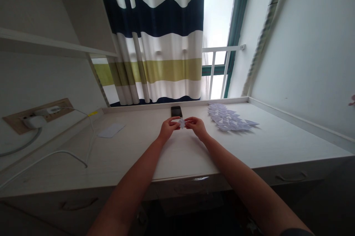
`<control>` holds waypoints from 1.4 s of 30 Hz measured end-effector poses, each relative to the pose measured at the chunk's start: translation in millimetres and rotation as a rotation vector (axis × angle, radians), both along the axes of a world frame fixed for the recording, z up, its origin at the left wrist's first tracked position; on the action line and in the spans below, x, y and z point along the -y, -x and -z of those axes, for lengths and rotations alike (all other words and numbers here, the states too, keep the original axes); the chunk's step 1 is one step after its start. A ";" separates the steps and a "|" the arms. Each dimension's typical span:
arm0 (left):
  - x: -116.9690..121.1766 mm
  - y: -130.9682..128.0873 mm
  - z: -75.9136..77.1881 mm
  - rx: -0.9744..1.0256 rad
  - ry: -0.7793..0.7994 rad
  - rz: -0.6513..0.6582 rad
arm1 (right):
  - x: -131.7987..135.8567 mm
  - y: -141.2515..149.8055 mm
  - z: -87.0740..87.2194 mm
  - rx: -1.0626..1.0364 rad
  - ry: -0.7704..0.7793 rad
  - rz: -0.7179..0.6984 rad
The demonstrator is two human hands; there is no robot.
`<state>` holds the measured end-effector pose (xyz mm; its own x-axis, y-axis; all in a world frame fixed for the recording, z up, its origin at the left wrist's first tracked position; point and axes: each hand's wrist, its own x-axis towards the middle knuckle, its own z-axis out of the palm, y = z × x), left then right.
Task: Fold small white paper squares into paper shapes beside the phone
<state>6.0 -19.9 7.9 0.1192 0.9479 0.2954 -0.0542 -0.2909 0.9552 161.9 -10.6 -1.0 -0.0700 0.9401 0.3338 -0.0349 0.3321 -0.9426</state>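
Observation:
A small folded piece of white paper [181, 123] is held up between my two hands, above the middle of the desk. My left hand [168, 128] pinches its left side with thumb and fingertips. From the other side my right hand [196, 126] grips the right edge in the same way. Just behind the paper lies a dark phone [176, 111]. To the right of my right hand spreads a pile of several pointed folded paper pieces [229, 118]. Off to the left, flat white paper sheets [111, 130] lie on the desk.
The white desk [133, 162] has a raised rim at the back. A white cable [90, 143] runs across its left side from plugs in a wall socket [39, 115]. A striped curtain [161, 51] hangs behind, beside a window with a white rail [222, 49].

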 end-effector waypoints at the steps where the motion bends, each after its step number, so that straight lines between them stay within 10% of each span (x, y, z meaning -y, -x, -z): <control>1: -0.6 0.3 0.7 0.000 0.001 0.020 | -0.4 -0.3 0.1 -0.003 0.008 0.003; 42: -0.3 -0.5 0.1 0.108 0.121 -0.005 | 3.7 -0.5 -5.6 -0.120 0.093 -0.169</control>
<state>6.5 -19.6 7.8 0.0881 0.9778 0.1900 -0.1574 -0.1746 0.9720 162.4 -14.3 4.7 -0.1941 0.9455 0.2615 -0.1966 0.2237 -0.9546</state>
